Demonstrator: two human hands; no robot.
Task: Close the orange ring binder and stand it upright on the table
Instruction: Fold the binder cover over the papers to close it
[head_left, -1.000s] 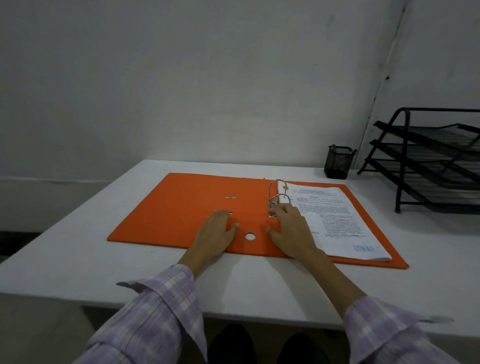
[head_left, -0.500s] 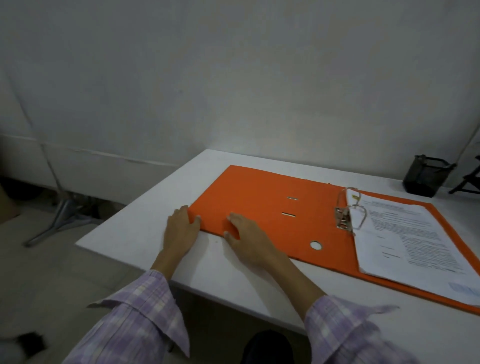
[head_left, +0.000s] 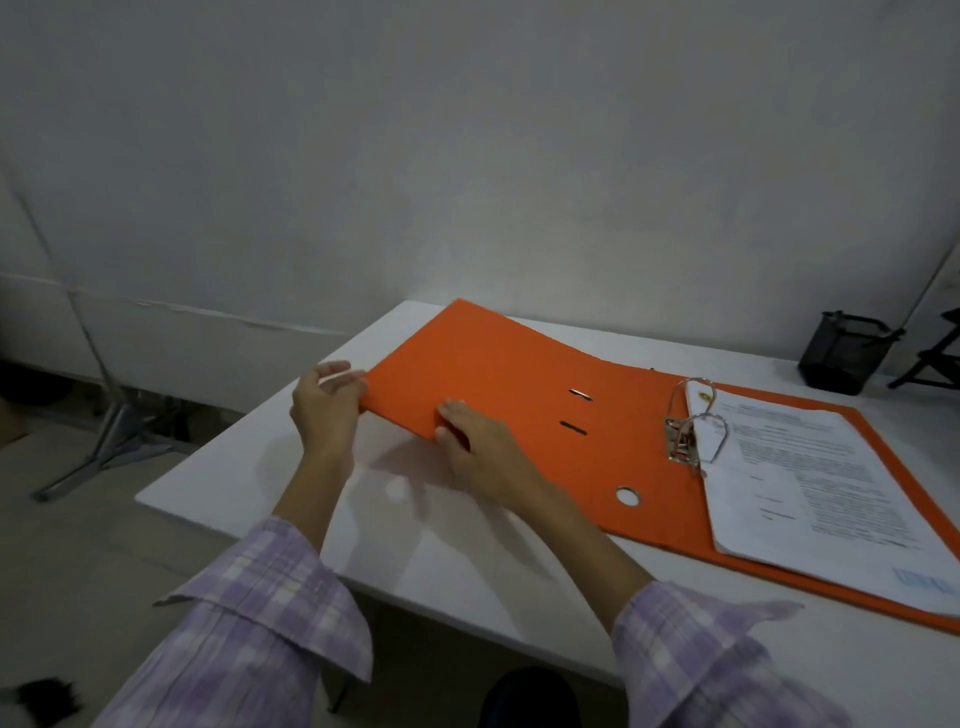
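Note:
The orange ring binder (head_left: 509, 384) lies open on the white table (head_left: 291, 483). Its left cover is raised off the table at the near-left edge. My left hand (head_left: 326, 405) holds that cover's near-left corner, fingers curled around the edge. My right hand (head_left: 478, 452) grips the same cover's front edge a little to the right, thumb on top. The metal rings (head_left: 696, 436) stand in the middle, and a stack of printed papers (head_left: 821, 483) lies on the right cover.
A black mesh pen cup (head_left: 844, 358) stands at the back right, with part of a black tray rack (head_left: 935, 358) beside it at the frame edge. A grey wall rises behind the table. A metal stand foot (head_left: 104, 447) rests on the floor left.
The left cover has lifted off the table at its near-left edge. Both hands now grip that edge instead of resting flat on it.

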